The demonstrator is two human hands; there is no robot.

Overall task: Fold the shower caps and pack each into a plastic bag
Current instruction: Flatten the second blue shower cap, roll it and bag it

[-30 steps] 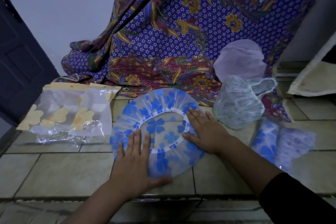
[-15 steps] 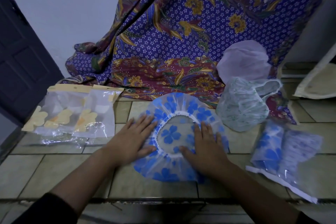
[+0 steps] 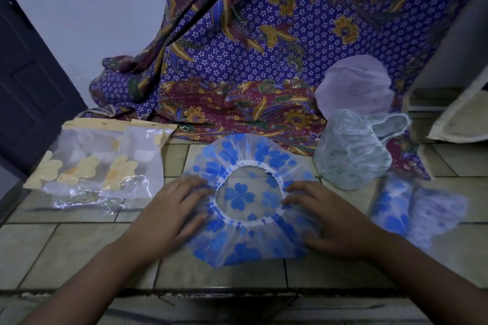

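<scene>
A clear shower cap with blue flowers (image 3: 248, 243) lies spread flat on the tiled floor, its white elastic opening facing up. My left hand (image 3: 169, 214) presses flat on the cap's left side, fingers straight at the elastic rim. On the cap's right side my right hand (image 3: 327, 216) presses down the same way. Clear plastic bags with yellow flower prints (image 3: 105, 163) lie at the left. A green-patterned cap (image 3: 351, 158) and a pale pink cap (image 3: 353, 87) sit at the right rear. Packed caps in a bag (image 3: 414, 211) lie at the right.
A purple and maroon batik cloth (image 3: 264, 60) hangs behind and spreads onto the floor. A dark door (image 3: 29, 82) stands at the left. A pale board (image 3: 464, 119) leans at the far right. A floor step edge (image 3: 237, 293) runs close in front of me.
The blue cap has been turned and flattened nearer the middle. My left hand moved from the cap's near edge to its left side; my right hand shifted to its right side.
</scene>
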